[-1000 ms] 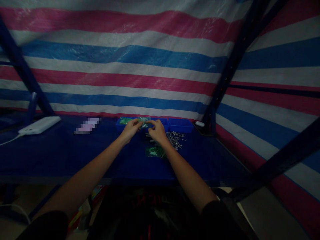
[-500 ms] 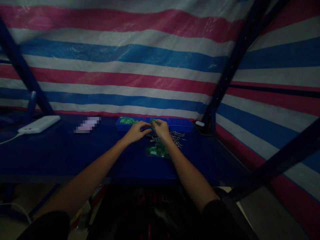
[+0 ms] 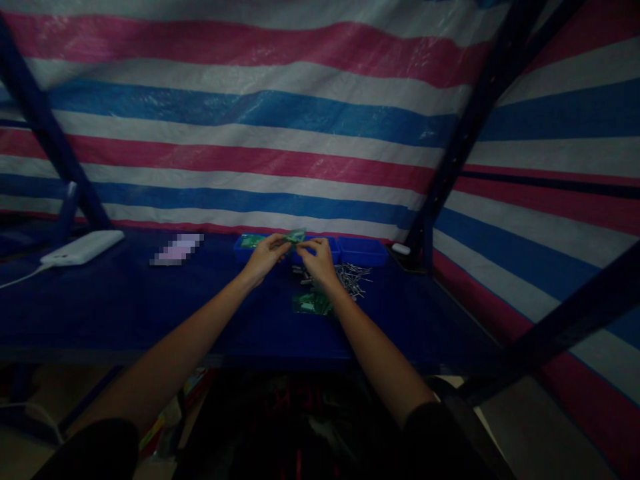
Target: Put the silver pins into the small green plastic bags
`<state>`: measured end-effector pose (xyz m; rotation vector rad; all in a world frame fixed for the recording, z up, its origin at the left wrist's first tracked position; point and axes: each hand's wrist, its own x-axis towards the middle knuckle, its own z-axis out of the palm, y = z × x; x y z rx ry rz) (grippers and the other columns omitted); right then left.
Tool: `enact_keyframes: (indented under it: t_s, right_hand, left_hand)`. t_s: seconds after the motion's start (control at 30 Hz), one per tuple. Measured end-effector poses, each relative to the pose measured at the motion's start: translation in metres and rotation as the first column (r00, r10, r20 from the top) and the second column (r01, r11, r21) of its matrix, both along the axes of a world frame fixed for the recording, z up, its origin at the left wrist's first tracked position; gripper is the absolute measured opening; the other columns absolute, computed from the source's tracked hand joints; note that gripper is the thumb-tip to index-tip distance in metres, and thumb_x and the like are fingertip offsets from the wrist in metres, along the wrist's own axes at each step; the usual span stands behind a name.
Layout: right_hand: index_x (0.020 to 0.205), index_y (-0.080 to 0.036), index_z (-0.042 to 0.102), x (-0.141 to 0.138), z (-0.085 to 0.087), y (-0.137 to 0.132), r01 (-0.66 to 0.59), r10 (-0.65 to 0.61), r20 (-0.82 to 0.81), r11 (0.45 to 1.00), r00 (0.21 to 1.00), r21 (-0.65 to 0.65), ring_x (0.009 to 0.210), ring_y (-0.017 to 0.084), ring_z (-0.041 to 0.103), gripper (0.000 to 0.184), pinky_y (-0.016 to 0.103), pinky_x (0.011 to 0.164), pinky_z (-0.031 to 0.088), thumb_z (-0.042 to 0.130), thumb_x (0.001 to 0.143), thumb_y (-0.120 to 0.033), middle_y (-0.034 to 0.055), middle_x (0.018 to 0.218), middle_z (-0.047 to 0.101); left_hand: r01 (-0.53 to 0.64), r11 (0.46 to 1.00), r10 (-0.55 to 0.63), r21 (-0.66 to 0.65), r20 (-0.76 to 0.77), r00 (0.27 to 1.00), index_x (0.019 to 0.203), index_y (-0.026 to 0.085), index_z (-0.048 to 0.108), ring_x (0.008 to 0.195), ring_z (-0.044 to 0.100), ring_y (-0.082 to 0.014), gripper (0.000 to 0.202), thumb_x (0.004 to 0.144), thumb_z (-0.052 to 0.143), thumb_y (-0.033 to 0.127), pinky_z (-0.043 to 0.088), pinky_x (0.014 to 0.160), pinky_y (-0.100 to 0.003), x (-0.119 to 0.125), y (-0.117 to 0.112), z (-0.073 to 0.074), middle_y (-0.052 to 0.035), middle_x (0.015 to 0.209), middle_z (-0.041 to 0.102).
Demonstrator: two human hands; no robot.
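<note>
My left hand [image 3: 266, 258] pinches a small green plastic bag [image 3: 295, 235] between thumb and fingers, in front of the blue bins. Close beside it, my right hand [image 3: 319, 260] has its thumb and forefinger together at the bag's right edge. What the bag contains is too dark to make out. Below and right of my right hand lies a loose pile of thin metal pieces [image 3: 356, 277]. More green plastic bags [image 3: 311, 304] lie on the table nearer to me, partly behind my right wrist.
Three blue bins stand in a row: the left bin [image 3: 242, 255] holds green bags, the middle bin [image 3: 334, 249] is partly hidden, and the right bin [image 3: 363, 259] is beside it. A white device [image 3: 83, 248] with a cable and a small white case [image 3: 401, 249] lie on the blue table [image 3: 200, 320].
The green bag has come up and to the left, now in my left hand's pinch. My left fingers have closed, and my right hand has shifted slightly, its fingers at the bag's edge.
</note>
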<state>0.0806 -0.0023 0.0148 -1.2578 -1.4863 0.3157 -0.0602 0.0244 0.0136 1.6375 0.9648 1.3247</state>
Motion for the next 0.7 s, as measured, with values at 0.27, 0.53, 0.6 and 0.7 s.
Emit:
enact_keyframes:
  t_s: [0.27,0.53,0.6,0.7]
  right_hand:
    - [0.065,-0.014,0.062,0.008,-0.001,0.006,-0.096,0.061,-0.272,0.988,0.96,-0.118,0.056,0.012,0.047,0.035,0.023,0.056,0.034,0.043,0.079,-0.04,-0.0014,0.055,0.053]
    - [0.102,-0.022,0.065,-0.002,0.001,-0.01,-0.051,0.02,0.261,0.992,0.965,0.113,0.076,0.015,0.05,0.032,0.027,0.074,0.039,0.044,0.08,-0.017,0.0043,0.082,0.056]
    - [0.101,-0.023,0.066,-0.005,0.0,-0.011,-0.059,0.025,0.297,0.993,0.955,0.104,0.079,0.016,0.049,0.035,0.028,0.075,0.04,0.043,0.078,-0.012,0.0046,0.083,0.052]
    - [0.099,-0.023,0.067,-0.006,-0.002,-0.01,-0.061,0.027,0.281,0.992,0.959,0.114,0.084,0.017,0.049,0.036,0.028,0.079,0.04,0.042,0.076,-0.009,0.0048,0.087,0.049]
  left_hand:
    - [0.067,0.946,0.029,0.316,-0.291,0.956,0.077,0.018,0.065,0.072,0.053,-0.0137,0.014,0.064,0.061,0.023,0.042,0.066,-0.027,0.005,-0.005,0.005,-0.0026,0.083,0.059]
    - [0.154,0.932,-0.087,-0.327,0.213,0.973,0.073,0.013,0.061,0.058,0.057,-0.0133,0.041,0.074,0.049,0.053,0.043,0.053,-0.024,0.0,-0.002,0.006,-0.0067,0.067,0.062]
    - [0.121,0.922,-0.04,-0.367,0.22,0.975,0.072,0.014,0.059,0.048,0.052,-0.01,0.032,0.07,0.058,0.045,0.038,0.045,-0.021,-0.002,-0.002,0.007,-0.0039,0.063,0.06]
    - [0.081,0.936,-0.033,-0.343,0.144,0.989,0.071,0.014,0.059,0.04,0.043,-0.0058,0.021,0.062,0.065,0.032,0.031,0.039,-0.019,-0.005,0.0,0.008,0.0004,0.058,0.056]
